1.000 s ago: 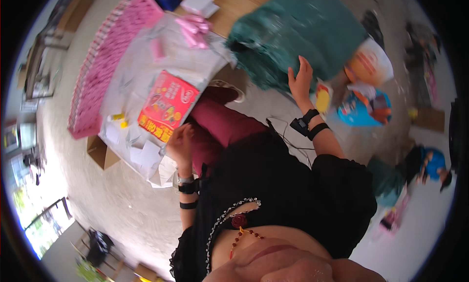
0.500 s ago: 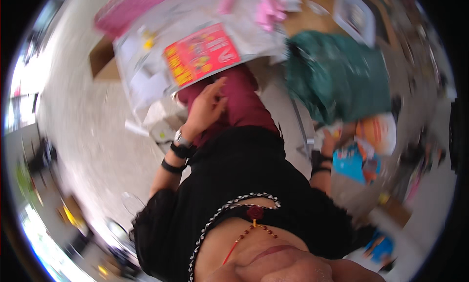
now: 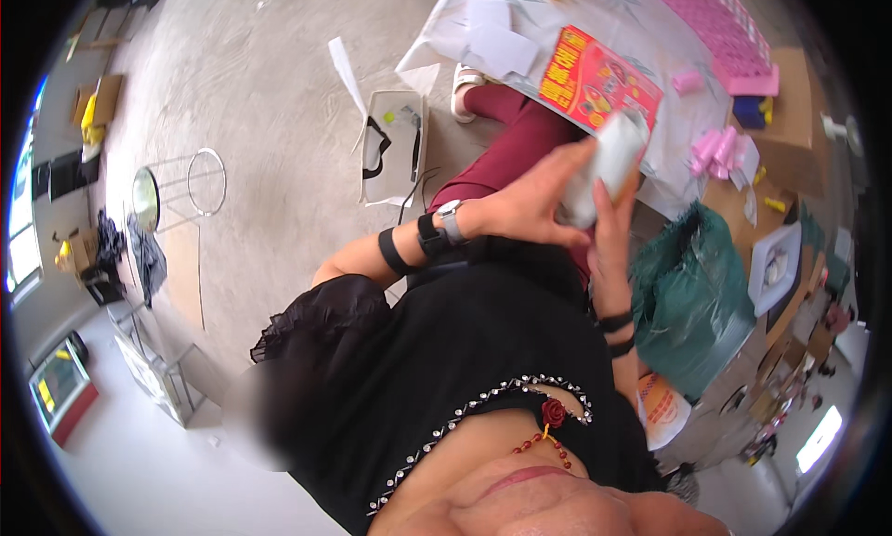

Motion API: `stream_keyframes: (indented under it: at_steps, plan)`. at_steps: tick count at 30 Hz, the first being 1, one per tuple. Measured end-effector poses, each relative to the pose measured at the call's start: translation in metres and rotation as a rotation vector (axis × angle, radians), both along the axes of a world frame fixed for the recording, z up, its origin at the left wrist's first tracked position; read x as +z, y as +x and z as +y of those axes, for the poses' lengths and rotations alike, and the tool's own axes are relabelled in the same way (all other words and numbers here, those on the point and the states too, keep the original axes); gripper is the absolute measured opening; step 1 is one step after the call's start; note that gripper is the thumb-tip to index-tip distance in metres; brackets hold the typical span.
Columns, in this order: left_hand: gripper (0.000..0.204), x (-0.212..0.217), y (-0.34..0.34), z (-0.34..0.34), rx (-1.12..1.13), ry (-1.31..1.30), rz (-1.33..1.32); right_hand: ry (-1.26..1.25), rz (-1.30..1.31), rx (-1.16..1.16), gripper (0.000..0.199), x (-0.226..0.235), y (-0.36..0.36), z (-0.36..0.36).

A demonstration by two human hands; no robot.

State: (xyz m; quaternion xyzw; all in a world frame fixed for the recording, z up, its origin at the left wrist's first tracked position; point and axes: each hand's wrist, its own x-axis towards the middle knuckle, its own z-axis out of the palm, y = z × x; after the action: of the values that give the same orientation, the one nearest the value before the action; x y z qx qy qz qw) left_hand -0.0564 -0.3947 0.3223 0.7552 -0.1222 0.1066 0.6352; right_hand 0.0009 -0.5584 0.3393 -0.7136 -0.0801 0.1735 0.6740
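The pale packet [image 3: 609,160] is smeared by motion, its exact kind and markings unreadable; it hides parts of the fingers of the left hand [image 3: 531,202] and right hand [image 3: 609,243], both blurred too; it also covers part of the red printed sheet [image 3: 599,76] at the worktop's [image 3: 604,6] near edge; the picture's top edge cuts off the worktop's far left part and the pink woven piece [image 3: 711,16] along its far edge; the green sack's [image 3: 692,304] contents are hidden; the clutter [image 3: 790,373] beyond is too small to tell.
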Motion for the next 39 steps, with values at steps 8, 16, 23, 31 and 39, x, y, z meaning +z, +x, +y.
stream_keyframes:
  at_steps: [8, 16, 23, 31, 39]
  plan:
    - [0.067, -0.08, -0.09, 0.116, 0.758, -0.546, 0.486, -0.092, 0.234, 0.783, 0.08, -0.037, 0.007, 0.113]
    - [0.052, -0.283, -0.189, 0.176, 0.858, -0.572, 1.088, -0.246, 0.273, 0.5, 0.064, -0.066, 0.048, 0.073]
    - [0.07, -0.365, -0.231, 0.206, 1.108, -0.16, 1.21, -0.244, 0.297, 0.389, 0.061, -0.069, 0.06, 0.065]
    - [0.074, -0.28, -0.271, 0.174, 0.366, 0.515, 1.176, -0.302, 0.2, 0.328, 0.055, -0.041, 0.084, 0.051]
    - [0.018, -0.259, -0.491, 0.063, -0.562, 0.151, 1.298, -0.254, 0.083, 0.28, 0.05, -0.019, 0.093, 0.047]
